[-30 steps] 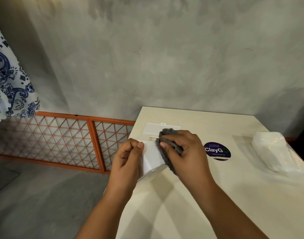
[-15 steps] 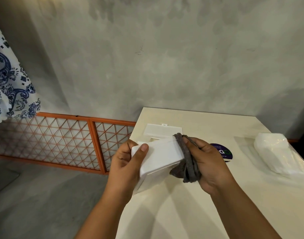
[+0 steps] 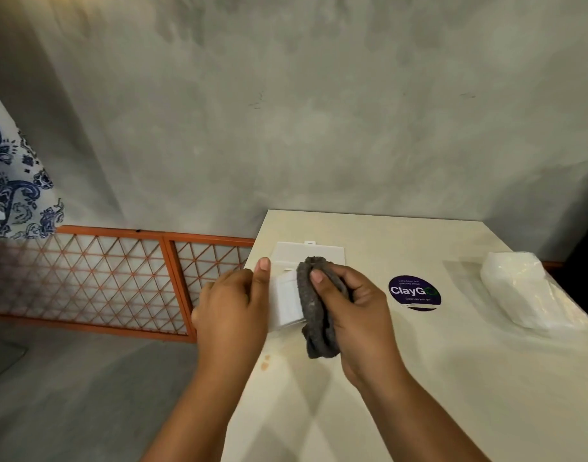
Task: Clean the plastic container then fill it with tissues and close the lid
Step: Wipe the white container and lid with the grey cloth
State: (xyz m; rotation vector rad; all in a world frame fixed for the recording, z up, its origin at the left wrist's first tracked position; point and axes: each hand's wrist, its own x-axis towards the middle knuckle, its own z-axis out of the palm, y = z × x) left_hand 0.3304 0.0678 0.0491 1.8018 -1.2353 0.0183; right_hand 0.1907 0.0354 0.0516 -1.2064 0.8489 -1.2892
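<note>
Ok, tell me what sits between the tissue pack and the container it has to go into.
Nothing on the table stands between them; only a flat ClayGo sticker lies there. The tissue pack is still wrapped, and the container is in the left hand, with the right hand pressing a grey cloth to it.

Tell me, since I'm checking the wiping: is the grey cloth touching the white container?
Touching. The head view shows the right hand pressing the grey cloth against the side of the white container, with no gap between them.
</note>
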